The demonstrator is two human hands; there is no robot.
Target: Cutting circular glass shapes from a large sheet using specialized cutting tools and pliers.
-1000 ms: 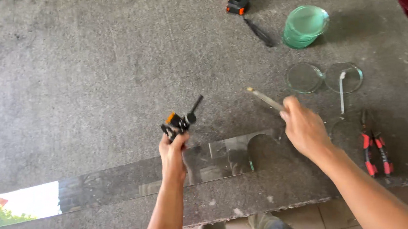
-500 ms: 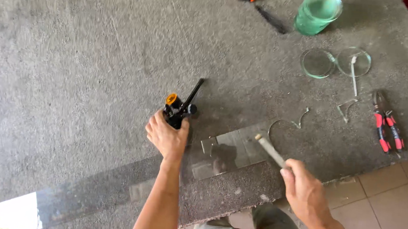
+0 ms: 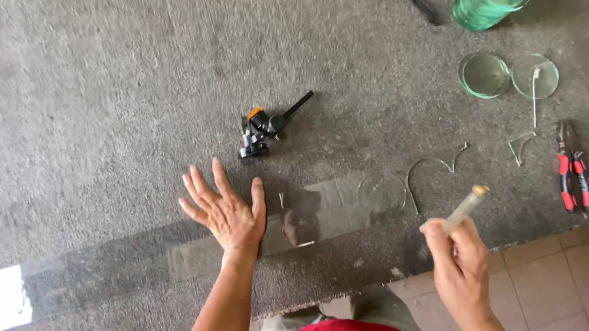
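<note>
Cutter [image 3: 463, 208] in right grip [image 3: 460, 264]

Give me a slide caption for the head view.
Left hand flat on glass strip; right hand holds glass cutter.

No pkgs, labels, signs or screens anywhere on the stone tabletop [image 3: 106, 66].
</note>
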